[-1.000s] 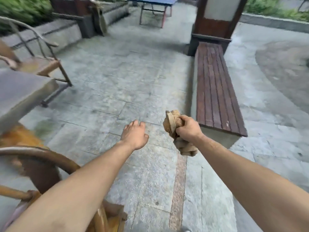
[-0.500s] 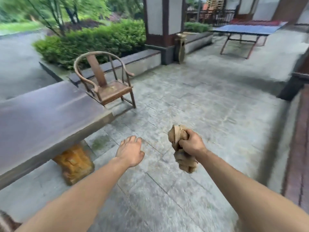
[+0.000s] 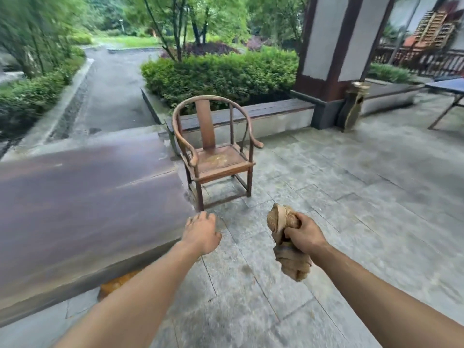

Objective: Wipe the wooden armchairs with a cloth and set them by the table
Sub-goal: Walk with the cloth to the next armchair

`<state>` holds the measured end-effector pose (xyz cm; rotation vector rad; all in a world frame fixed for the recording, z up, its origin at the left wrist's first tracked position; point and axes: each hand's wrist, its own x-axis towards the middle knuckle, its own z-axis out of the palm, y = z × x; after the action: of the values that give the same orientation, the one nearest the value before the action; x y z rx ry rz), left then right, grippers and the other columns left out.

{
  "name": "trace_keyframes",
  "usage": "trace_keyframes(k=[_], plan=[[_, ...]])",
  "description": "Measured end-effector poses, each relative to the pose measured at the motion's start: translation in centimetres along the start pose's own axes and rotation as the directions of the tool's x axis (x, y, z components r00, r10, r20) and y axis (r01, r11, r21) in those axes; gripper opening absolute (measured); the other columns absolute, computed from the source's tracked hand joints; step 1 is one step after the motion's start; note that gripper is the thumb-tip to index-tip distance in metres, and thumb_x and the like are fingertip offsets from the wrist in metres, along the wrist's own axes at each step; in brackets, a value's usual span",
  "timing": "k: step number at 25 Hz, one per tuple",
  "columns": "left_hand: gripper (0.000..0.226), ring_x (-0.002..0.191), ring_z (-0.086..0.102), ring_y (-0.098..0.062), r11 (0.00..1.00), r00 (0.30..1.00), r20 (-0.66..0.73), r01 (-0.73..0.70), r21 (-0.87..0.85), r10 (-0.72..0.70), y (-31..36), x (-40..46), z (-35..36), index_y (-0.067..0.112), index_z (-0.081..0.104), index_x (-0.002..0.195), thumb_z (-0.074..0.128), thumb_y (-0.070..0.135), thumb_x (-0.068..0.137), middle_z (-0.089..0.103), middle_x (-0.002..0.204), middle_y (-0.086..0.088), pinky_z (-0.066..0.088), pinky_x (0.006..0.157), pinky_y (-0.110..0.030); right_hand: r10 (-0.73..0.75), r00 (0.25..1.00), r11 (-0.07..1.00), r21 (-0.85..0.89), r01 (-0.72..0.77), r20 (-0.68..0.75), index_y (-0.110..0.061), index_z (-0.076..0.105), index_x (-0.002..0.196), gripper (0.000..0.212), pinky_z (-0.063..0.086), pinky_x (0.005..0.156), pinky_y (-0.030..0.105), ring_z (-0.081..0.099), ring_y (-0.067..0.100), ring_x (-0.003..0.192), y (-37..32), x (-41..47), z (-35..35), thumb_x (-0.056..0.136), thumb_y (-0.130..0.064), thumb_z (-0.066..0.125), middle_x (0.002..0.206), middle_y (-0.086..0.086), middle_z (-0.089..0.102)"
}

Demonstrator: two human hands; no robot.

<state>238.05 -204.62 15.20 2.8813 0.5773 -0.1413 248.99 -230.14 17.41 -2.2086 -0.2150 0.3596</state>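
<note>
My right hand [image 3: 305, 233] grips the bunched cloth [image 3: 288, 249]; my left hand [image 3: 202, 233] hangs relaxed, fingers empty, near the tabletop [image 3: 82, 197] corner by the armchair [image 3: 216, 151].

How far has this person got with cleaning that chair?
Nothing looks done on this one: the wooden armchair stands untouched past the end of the table, pale marks on its seat. In hand: the right hand grips a bunched cloth; the left hand is empty. Left: wiping the chair and setting it by the table.
</note>
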Motion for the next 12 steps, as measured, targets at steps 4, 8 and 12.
trace_keyframes(k=[4,8,12], plan=[[0.056,0.138,0.037,-0.030,0.996,0.995,-0.051,0.085,-0.034,-0.087,-2.6,11.4,-2.2,0.014,0.036,0.145,0.051,0.034,0.094,0.043,0.145,-0.011,0.028,0.117,-0.045,-0.083,0.995,0.996,0.033,0.081,0.048,-0.019,0.065,0.123,0.044,0.044,0.065,0.025,0.061,0.023,0.090,-5.4,13.5,1.9,0.081,-0.006,0.068,0.094,0.000,0.067],[0.055,0.135,0.039,-0.030,0.986,0.985,-0.051,0.165,-0.033,-0.167,-4.4,22.7,-1.9,0.014,0.039,0.143,0.048,0.034,0.093,0.045,0.144,-0.011,0.031,0.114,-0.043,-0.162,0.975,0.986,0.067,0.153,0.150,-0.023,0.065,0.119,0.043,0.042,0.076,0.025,0.062,0.023,0.096,-8.5,26.4,6.2,0.080,-0.004,0.068,0.100,0.000,0.068],[0.055,0.132,0.043,-0.031,0.946,0.946,-0.027,0.321,-0.041,-0.322,-6.5,34.5,-2.9,0.014,0.041,0.141,0.053,0.038,0.092,0.046,0.142,-0.011,0.036,0.110,-0.044,-0.211,0.940,0.976,0.108,0.189,0.269,-0.021,0.067,0.118,0.044,0.046,0.080,0.024,0.065,0.021,0.099,-11.4,41.5,9.8,0.079,-0.001,0.068,0.102,-0.002,0.070]])
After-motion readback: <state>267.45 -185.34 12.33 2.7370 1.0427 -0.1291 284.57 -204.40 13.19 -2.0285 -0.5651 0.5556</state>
